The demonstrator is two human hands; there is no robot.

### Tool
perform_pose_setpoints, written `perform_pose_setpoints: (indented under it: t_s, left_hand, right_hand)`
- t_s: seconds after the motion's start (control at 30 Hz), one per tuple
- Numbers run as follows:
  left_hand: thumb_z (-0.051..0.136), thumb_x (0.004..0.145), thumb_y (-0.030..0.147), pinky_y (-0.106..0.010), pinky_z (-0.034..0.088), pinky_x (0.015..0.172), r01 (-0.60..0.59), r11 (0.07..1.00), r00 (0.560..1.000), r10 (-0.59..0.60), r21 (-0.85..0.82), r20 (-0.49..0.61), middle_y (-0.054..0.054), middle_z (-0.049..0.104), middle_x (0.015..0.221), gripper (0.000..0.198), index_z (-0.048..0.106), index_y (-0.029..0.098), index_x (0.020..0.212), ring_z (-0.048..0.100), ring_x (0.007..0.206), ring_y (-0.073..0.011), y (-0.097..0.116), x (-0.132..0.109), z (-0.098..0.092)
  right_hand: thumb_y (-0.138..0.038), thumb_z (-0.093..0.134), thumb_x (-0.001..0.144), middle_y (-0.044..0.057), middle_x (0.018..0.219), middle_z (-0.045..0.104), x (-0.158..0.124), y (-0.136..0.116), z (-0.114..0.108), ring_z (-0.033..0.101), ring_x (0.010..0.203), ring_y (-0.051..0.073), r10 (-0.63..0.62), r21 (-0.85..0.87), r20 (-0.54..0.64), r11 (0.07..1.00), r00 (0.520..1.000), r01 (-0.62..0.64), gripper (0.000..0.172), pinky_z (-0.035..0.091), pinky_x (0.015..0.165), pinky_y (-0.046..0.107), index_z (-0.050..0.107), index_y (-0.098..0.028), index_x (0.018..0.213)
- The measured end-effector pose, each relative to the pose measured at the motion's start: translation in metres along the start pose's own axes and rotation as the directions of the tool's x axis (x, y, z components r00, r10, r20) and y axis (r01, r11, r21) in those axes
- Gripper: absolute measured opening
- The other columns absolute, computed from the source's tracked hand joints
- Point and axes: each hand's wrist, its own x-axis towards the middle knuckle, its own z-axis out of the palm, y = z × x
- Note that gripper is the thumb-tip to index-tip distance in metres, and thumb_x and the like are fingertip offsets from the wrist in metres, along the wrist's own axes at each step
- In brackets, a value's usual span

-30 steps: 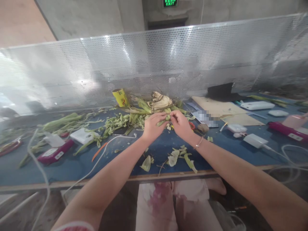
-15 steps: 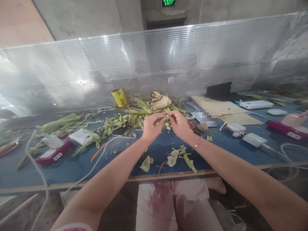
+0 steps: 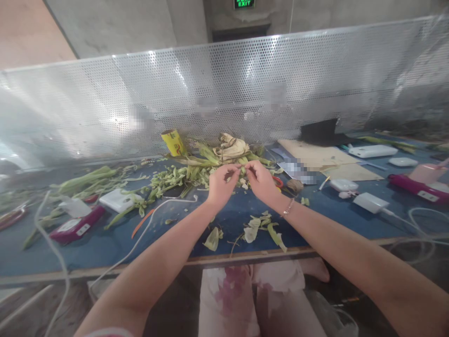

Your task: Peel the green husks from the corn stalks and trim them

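Over the middle of the blue table, my left hand [image 3: 221, 185] and my right hand [image 3: 262, 181] meet fingertip to fingertip. Both pinch a small piece of green husk [image 3: 242, 172], mostly covered by the fingers. Just behind and to the left of them spreads a heap of green husk pieces [image 3: 171, 179], many looking knotted or curled. Larger leaves and a dried pale husk [image 3: 231, 149] lie at the back. Closer to me, below my hands, are loose husk scraps [image 3: 251, 231] and a pale green leaf [image 3: 212, 239].
A yellow can [image 3: 173, 143] leans by the perforated metal screen [image 3: 224, 89]. Purple tissue packs [image 3: 77, 224] [image 3: 417, 188], a white charger [image 3: 371, 203], cardboard [image 3: 319, 157] and red-handled scissors [image 3: 278, 181] lie around. A white cable [image 3: 140, 234] crosses the table's front edge on the left.
My hands stay pinched together in nearly the same place, with slight finger movement at the green husk piece. The whole view has shifted very slightly.
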Motion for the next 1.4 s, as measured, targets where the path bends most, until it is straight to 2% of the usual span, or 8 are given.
perform_pose_setpoints:
  t_s: [0.17, 0.4, 0.57, 0.77, 0.97, 1.17, 1.4]
  left_hand:
    - [0.055, 0.077, 0.022, -0.026, 0.054, 0.072, -0.012, 0.999, 0.999, 0.01, -0.042, -0.039, -0.005, 0.069, 0.09, 0.004, 0.054, 0.018, 0.079, 0.065, 0.083, -0.0128, -0.005, -0.001, 0.002]
    - [0.05, 0.078, 0.015, -0.029, 0.053, 0.08, -0.215, 0.97, 0.977, 0.214, 0.11, 0.021, -0.006, 0.069, 0.096, 0.012, 0.061, 0.018, 0.081, 0.064, 0.09, -0.0148, -0.007, -0.002, -0.003]
    - [0.058, 0.073, 0.017, -0.03, 0.052, 0.084, -0.3, 0.936, 0.954, 0.297, 0.182, 0.045, -0.007, 0.068, 0.099, 0.014, 0.062, 0.018, 0.087, 0.064, 0.093, -0.0161, -0.005, -0.003, -0.005]
    - [0.059, 0.074, 0.019, -0.028, 0.054, 0.078, -0.387, 0.876, 0.915, 0.403, 0.289, 0.006, -0.007, 0.07, 0.092, 0.007, 0.064, 0.016, 0.079, 0.066, 0.086, -0.0151, -0.003, 0.0, -0.004]
    - [0.06, 0.075, 0.017, -0.027, 0.055, 0.076, -0.488, 0.819, 0.862, 0.507, 0.302, 0.017, -0.008, 0.071, 0.089, 0.006, 0.065, 0.015, 0.077, 0.067, 0.083, -0.0146, -0.007, 0.003, -0.006]
    - [0.054, 0.078, 0.013, -0.027, 0.054, 0.077, -0.557, 0.754, 0.82, 0.566, 0.348, 0.086, -0.01, 0.07, 0.093, 0.008, 0.061, 0.014, 0.082, 0.065, 0.087, -0.0139, -0.009, 0.004, -0.01]
    - [0.047, 0.081, 0.01, -0.028, 0.051, 0.08, -0.577, 0.705, 0.806, 0.572, 0.413, 0.149, -0.011, 0.068, 0.098, 0.01, 0.052, 0.016, 0.086, 0.063, 0.093, -0.0133, -0.006, 0.002, -0.011]
  right_hand:
    - [-0.017, 0.039, 0.082, 0.003, 0.073, 0.053, -0.001, -0.001, -0.001, 0.049, 0.062, 0.014, -0.015, -0.011, 0.006, 1.0, 1.0, 0.015, 0.006, 0.041, 0.061, 0.028, 0.044, -0.02, 0.081]
    - [-0.018, 0.038, 0.082, 0.004, 0.076, 0.054, -0.001, 0.0, -0.001, 0.051, 0.067, 0.016, -0.032, -0.019, -0.014, 0.999, 0.999, 0.032, 0.007, 0.042, 0.064, 0.029, 0.045, -0.019, 0.083]
    - [-0.018, 0.038, 0.082, 0.004, 0.077, 0.055, -0.001, 0.001, 0.0, 0.051, 0.069, 0.016, -0.023, 0.001, -0.032, 1.0, 0.999, 0.023, 0.007, 0.042, 0.065, 0.03, 0.045, -0.02, 0.084]
    - [-0.017, 0.039, 0.082, 0.004, 0.076, 0.055, -0.001, 0.001, 0.001, 0.052, 0.069, 0.016, -0.044, 0.012, -0.044, 0.999, 0.998, 0.045, 0.006, 0.042, 0.065, 0.03, 0.044, -0.02, 0.083]
    - [-0.018, 0.039, 0.082, 0.004, 0.074, 0.055, 0.0, 0.001, 0.001, 0.052, 0.066, 0.015, -0.04, 0.011, -0.042, 0.999, 0.998, 0.041, 0.006, 0.042, 0.063, 0.029, 0.044, -0.019, 0.083]
    - [-0.018, 0.039, 0.082, 0.004, 0.074, 0.055, 0.0, -0.001, 0.002, 0.051, 0.067, 0.015, -0.03, 0.014, -0.055, 0.999, 0.998, 0.031, 0.005, 0.042, 0.063, 0.029, 0.044, -0.02, 0.083]
    - [-0.016, 0.038, 0.082, 0.004, 0.074, 0.054, 0.0, -0.002, 0.003, 0.051, 0.068, 0.016, -0.056, 0.008, -0.07, 0.998, 0.996, 0.057, 0.006, 0.042, 0.064, 0.029, 0.043, -0.02, 0.082]
